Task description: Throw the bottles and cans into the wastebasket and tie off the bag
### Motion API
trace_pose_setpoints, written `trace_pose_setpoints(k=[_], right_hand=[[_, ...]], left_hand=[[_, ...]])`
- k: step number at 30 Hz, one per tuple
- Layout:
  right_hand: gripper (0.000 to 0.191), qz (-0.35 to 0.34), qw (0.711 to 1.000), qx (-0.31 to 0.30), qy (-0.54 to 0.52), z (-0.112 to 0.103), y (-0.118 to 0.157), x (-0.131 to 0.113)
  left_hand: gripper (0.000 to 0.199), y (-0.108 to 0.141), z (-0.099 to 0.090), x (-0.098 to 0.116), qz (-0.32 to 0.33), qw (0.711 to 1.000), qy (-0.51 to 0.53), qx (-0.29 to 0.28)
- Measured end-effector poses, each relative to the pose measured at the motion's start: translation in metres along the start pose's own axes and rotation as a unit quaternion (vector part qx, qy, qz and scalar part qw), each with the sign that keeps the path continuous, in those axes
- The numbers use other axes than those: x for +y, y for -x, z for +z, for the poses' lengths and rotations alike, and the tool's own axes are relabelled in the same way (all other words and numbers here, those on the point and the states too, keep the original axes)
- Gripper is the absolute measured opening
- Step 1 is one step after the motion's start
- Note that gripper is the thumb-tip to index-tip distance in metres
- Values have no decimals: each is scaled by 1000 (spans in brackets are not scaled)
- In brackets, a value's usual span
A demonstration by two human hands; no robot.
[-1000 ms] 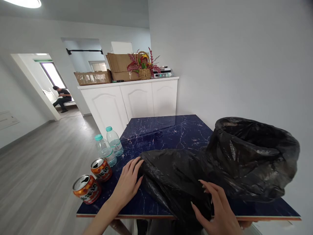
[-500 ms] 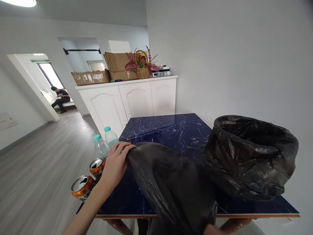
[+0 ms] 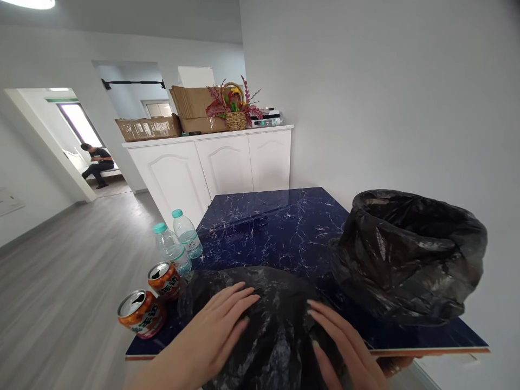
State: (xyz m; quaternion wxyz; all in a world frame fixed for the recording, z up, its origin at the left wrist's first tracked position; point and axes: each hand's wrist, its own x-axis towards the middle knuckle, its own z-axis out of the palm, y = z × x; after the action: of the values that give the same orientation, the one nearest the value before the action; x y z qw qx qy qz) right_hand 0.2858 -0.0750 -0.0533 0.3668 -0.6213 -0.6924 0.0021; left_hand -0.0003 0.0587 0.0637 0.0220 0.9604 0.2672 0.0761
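Note:
A black plastic bag (image 3: 280,309) lies puffed and crinkled at the near edge of the dark blue marbled table (image 3: 280,233). My left hand (image 3: 219,325) rests on the bag's left side, its fingers stretched out. From the right, my right hand (image 3: 341,341) touches the bag with fingers extended and thumb apart. Part of the bag is hidden under both hands. Further right stands a black bag-lined bin (image 3: 410,271) with its mouth open upward. Left of the bag are two orange drink cans (image 3: 142,314), both opened.
Two clear water bottles (image 3: 187,233) with teal caps stand behind the cans along the table's left edge. Beyond the table, a white cabinet (image 3: 227,162) carries cardboard boxes (image 3: 150,128) and a flower basket (image 3: 235,120). A person (image 3: 97,162) sits in the far room.
My left hand has moved right and nearer, from the bag's far corner onto its top. My right hand has risen from the bottom edge onto the bag, which is now drawn closer and bunched.

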Motion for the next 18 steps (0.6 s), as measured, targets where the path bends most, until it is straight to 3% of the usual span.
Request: trace_pose_setpoints(k=[2,5,10,15,18], right_hand=[[57,-49,997,-26,49,13,-9,15],[49,-146,983,-96,60,29,-6,29],[55,-113,982,-141,60,32,11,40],[67,-85,979,-174,63,41,-1,44],[66,-42,980,-183,68,52,-15,43]], left_hand=[[63,-3,20,-3,-5,1000,11,-26],[66,1,60,-21,-40,998,17,-38],[69,5,106,-51,-79,997,-2,5],[68,-31,103,-75,-104,994,-32,-21],[61,-55,87,-64,-152,987,-50,25]])
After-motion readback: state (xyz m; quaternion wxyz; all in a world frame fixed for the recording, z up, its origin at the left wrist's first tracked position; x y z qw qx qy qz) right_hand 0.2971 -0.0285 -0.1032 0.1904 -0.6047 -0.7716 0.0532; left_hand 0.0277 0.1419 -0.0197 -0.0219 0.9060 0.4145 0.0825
